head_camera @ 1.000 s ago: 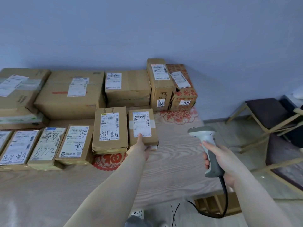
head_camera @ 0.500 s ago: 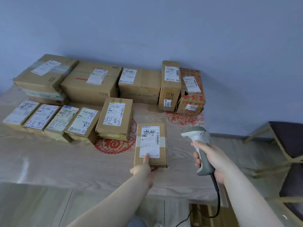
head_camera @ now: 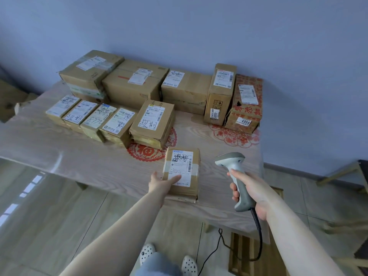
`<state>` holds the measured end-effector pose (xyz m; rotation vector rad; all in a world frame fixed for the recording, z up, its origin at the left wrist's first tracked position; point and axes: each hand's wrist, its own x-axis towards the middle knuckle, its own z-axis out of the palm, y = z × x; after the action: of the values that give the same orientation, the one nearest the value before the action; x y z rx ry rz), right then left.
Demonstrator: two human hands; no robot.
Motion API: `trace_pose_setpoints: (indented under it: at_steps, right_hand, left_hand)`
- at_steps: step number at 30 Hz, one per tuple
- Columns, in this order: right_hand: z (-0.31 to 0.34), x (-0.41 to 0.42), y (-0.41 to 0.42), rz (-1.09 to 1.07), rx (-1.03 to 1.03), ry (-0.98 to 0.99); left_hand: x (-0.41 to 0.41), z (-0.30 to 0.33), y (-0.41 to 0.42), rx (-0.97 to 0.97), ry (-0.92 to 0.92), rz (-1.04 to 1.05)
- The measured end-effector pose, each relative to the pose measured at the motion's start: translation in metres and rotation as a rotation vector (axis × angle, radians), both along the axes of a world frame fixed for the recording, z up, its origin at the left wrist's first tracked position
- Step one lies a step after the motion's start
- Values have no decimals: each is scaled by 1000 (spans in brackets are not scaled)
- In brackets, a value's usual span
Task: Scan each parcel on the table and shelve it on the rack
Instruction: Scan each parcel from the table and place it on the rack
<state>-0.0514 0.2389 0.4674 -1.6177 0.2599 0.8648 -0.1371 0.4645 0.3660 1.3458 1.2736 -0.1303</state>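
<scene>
Small flat brown cardboard parcel w/ white shipping label [head_camera: 182, 172] is lying flat near the front edge of the pale wood-grain bench [head_camera: 79, 156], apart from the other stock. Label faces up, barcode strip along its right side, black handwriting across the top. Left hand [head_camera: 161, 183] is placed at the parcel's near-left corner: thumb laid on the label, fingers seemingly under/along the edge, so the left grip is judged clamped on the parcel, though fingers are mostly hidden. Right hand [head_camera: 252, 191] is wrapped round the handle of the grey corded handheld barcode scanner [head_camera: 234, 174]; right grip closed on it, scanner head held just right of the parcel, nose aimed left-ish toward it, not yet over the label.

Step judged: scan of this parcel, pre-trigger. Next move calls for the scanner nose to be tilted down onto the barcode strip, w/ the thumb kept clear of the bars; parcel to be held steady or tipped toward the scanner. Shelving comes after; rack not in view.

Further out: row of small labelled brown parcels [head_camera: 93, 116] at mid-left, a thicker one [head_camera: 152, 121] beside them, large cartons [head_camera: 135, 80] against the blue-grey wall [head_camera: 199, 26], red-printed carton [head_camera: 247, 102] at far right. Red paper-cut decals [head_camera: 235, 134] are seen on the bench top. All judged unscanned; task early.
</scene>
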Motion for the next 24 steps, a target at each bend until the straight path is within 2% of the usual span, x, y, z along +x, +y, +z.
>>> trace_pose_setpoints:
  at_steps: [5,10,16,19,24]
  right_hand:
    - [0,-4,-3,34,21,8]
    - [-3,-1,-9,24,20,13]
    - [-5,-6,-9,34,29,15]
    - [-7,-10,-5,50,29,25]
    - [-8,-15,-1,87,27,20]
  left_hand:
    - [2,-5,-18,31,39,-158]
    - [-8,-15,-54,-109,11,57]
    - [-22,-19,-58,-171,43,230]
    - [-27,-15,-63,-299,57,343]
    - [-31,-12,-66,-469,-51,437]
